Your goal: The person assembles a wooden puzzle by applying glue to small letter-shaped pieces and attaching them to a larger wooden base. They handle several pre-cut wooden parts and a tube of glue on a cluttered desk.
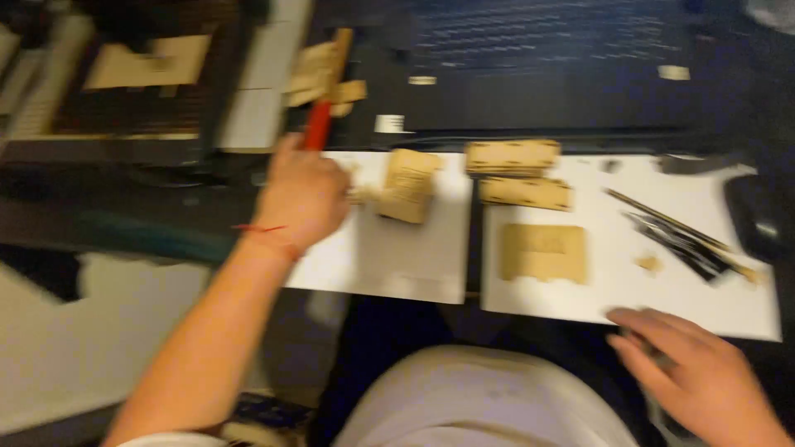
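Dim warm indoor light, heavy motion blur throughout, bright white sheets, dark murky edges, soft shadows

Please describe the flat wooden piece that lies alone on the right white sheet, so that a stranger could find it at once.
Two white sheets lie side by side on the dark table; take the right white sheet. Near its left part, below two narrow wooden strips, lies the flat wooden panel. Unlike the strips, it is broad, nearly square and lies alone, above the open right hand.

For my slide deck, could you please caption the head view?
Left hand grips a red-handled tool beside wooden pieces on white sheets; right hand open near the edge.
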